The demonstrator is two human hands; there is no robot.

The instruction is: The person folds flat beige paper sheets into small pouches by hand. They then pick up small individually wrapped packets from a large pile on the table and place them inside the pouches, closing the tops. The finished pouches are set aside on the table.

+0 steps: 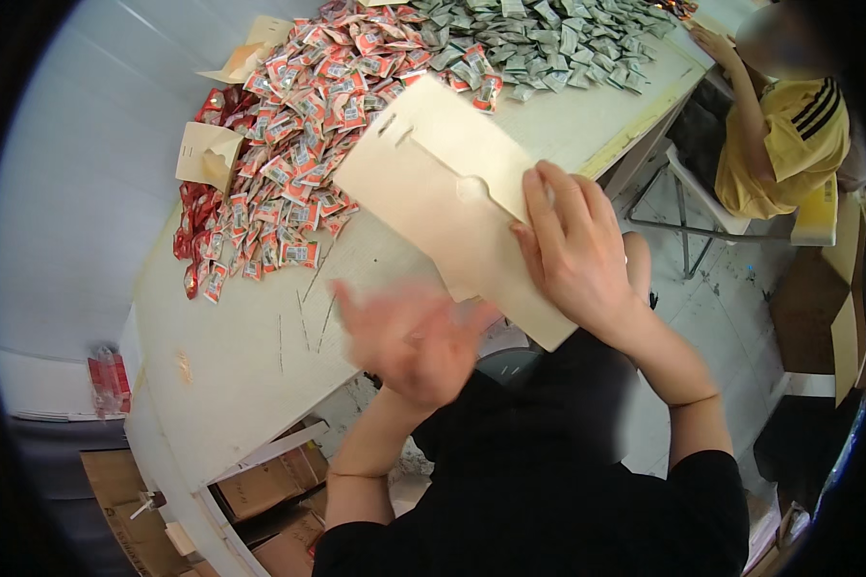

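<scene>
Pale table point(231, 375) ahead, my right hand point(579, 245) clamps flat cream cardboard point(428, 202) slanting forward-left, my blurred left hand point(414, 341) just beside, grip unclear.

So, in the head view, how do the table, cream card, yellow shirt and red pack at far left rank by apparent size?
1. Table
2. Cream card, though held nearer the camera than the shirt
3. Yellow shirt
4. Red pack

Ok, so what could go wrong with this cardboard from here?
The cream cardboard might tilt or slip: the right hand grips one side, while the left hand is too blurred to confirm support. Its far end overlaps the red-and-white packets in view, so a swing could perhaps scatter some.
</scene>
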